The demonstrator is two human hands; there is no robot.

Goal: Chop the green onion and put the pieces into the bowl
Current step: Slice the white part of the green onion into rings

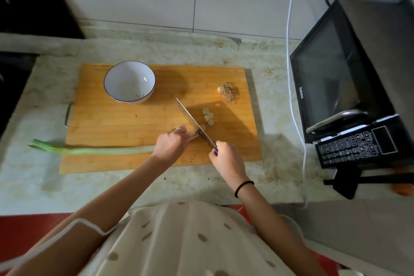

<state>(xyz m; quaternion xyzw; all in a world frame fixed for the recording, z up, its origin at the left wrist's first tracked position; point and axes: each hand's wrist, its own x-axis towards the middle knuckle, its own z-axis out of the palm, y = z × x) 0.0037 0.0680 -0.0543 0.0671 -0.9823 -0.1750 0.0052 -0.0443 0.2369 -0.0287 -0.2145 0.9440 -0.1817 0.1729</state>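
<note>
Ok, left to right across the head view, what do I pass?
The green onion's leafy tip → bowl → left hand → cut slices → root end → microwave.

**Both hands busy at mid-frame**

On my feed, both bare forearms rise from the bottom edge and converge near the middle of the frame. My left hand (172,143) sits knuckles up, fingers curled down on the onion (100,151), with a ring on one finger. My right hand (226,159), just to its lower right, is fisted round the knife (195,122) handle. A black band circles that wrist.
</note>
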